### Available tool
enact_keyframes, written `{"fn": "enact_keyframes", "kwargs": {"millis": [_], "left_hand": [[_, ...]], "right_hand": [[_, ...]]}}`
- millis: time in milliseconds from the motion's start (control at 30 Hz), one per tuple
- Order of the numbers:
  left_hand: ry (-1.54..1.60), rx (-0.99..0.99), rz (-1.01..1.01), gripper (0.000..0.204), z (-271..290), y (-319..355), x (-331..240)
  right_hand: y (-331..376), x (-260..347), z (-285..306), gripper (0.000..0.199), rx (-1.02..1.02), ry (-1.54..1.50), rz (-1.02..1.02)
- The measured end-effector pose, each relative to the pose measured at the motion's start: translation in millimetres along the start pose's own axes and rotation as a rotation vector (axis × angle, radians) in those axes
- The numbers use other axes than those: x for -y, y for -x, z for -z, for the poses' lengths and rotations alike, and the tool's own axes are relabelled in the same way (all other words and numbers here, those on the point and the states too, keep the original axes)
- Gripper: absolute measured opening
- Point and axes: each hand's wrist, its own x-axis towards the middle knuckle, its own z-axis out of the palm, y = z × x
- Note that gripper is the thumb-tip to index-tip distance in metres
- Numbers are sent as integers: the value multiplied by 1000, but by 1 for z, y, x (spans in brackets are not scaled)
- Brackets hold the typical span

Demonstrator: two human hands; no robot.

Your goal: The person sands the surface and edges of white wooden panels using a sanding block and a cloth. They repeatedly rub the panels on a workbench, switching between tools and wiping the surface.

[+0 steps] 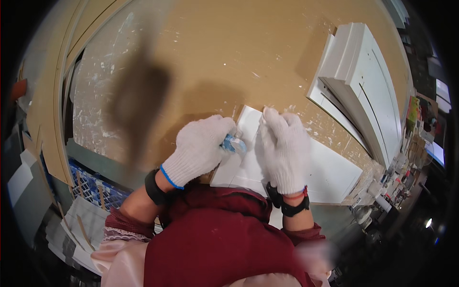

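A white panel [330, 165] lies flat at the near edge of the worktable, right in front of my body. My left hand [203, 143], in a white knitted glove, is closed round a small blue-and-clear thing [234, 143] that looks like crumpled plastic; its exact kind is hard to tell. It is held over the panel's left part. Over the panel's far edge is my right hand [286, 143], also gloved, with fingers bent and pressed together. Whatever its fingertips hold, if anything, is hidden.
A stack of white panels [366, 81] leans at the right of the tan worktable [229, 57], which has white smears. Long boards [52, 95] stand at the left, above a blue lattice crate [95, 184]. A dark blurred object [141, 91] hangs close to the camera. Clutter fills the far right.
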Motion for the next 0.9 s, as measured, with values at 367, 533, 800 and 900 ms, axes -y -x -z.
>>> {"fn": "enact_keyframes", "kwargs": {"millis": [367, 533, 800, 900], "left_hand": [[-56, 34, 10, 19, 0, -1, 0], [-36, 23, 16, 20, -3, -3, 2], [-31, 4, 12, 20, -2, -1, 3], [-25, 0, 8, 21, -1, -3, 2]], "right_hand": [[-11, 2, -2, 10, -71, 23, -27], [1, 1, -5, 10, -66, 22, -21], [-16, -8, -2, 10, -175, -95, -55], [2, 10, 2, 9, -107, -111, -7]]}}
